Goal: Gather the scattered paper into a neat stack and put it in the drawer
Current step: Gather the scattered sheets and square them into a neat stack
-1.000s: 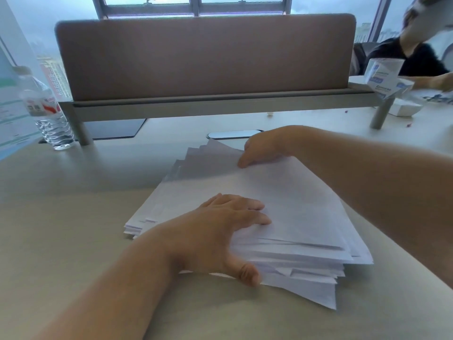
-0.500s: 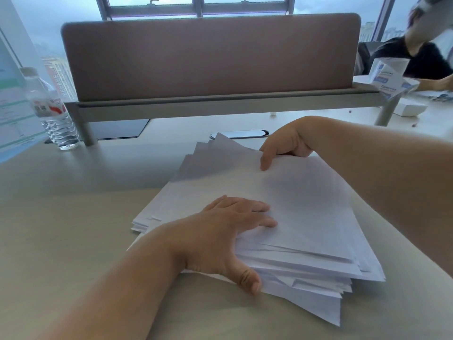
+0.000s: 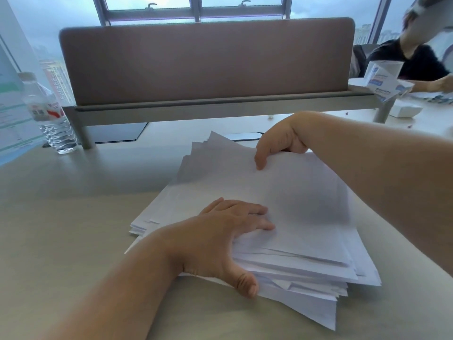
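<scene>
A loose pile of white paper sheets [image 3: 282,217] is lying on the beige desk [image 3: 61,229], in front of the person and a little to the right of centre. The long axis of the pile is running from the near right corner, close to the desk's front edge, up and away toward the far left, where several corners are fanning out and pointing at the brown desk divider [image 3: 206,60]. The sheets are not squared up: edges are sticking out in steps along the near side and at the near right corner.

The left hand [image 3: 220,244] is gripping the near left edge of the pile, its fingers lying fairly straight and close together on the top sheet while the thumb is curling down against the stepped side edges. The right hand [image 3: 279,141] is pinching the far edge of the upper sheets, the forefinger bending over the top and the rest of the fingers tucking behind, so that edge is sitting lifted off the sheets below.

A clear water bottle [image 3: 49,114] is standing at the far left beside the divider's leg, well apart from the pile. A second person [image 3: 414,57] is sitting at the far right beyond the divider
</scene>
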Demonstrator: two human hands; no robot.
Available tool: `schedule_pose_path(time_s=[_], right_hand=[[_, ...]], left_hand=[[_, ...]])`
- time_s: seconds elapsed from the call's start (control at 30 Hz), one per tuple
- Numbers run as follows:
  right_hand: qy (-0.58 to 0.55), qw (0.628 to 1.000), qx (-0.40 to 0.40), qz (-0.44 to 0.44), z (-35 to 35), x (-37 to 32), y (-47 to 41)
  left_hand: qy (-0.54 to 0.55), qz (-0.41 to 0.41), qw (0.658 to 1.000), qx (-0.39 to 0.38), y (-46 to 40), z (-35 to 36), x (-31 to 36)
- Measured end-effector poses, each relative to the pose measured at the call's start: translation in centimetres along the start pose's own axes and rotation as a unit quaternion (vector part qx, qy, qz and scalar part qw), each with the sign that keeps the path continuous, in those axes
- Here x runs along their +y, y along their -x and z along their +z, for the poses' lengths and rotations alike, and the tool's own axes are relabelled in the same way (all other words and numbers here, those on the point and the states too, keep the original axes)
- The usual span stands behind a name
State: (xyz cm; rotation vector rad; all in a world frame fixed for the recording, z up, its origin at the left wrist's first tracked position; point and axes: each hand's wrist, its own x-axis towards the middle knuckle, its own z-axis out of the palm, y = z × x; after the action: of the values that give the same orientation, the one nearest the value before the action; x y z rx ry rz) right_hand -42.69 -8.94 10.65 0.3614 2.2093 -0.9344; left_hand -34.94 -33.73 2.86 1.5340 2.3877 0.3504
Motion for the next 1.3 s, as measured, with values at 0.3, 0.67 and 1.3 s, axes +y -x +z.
schedule_pose_path(time_s=[0.3, 0.67, 1.3], right_hand=[[-0.001, 1.0, 0.023, -0.003, 0.4, 0.0, -0.8], [0.023, 0.999, 0.016, -0.033, 1.1, -1.5, 0.0], [-0.101, 0.99, -0.045, -0.082, 0.7, -1.0, -0.1]], left_hand=[[-0.015, 0.006, 1.0, 0.01, 0.0, 0.1, -0.1], [-0.012, 0.003, 1.0, 0.007, 0.0, 0.1, -0.1], [-0.009, 0.004, 1.0, 0.009, 0.0, 0.2, -0.3]])
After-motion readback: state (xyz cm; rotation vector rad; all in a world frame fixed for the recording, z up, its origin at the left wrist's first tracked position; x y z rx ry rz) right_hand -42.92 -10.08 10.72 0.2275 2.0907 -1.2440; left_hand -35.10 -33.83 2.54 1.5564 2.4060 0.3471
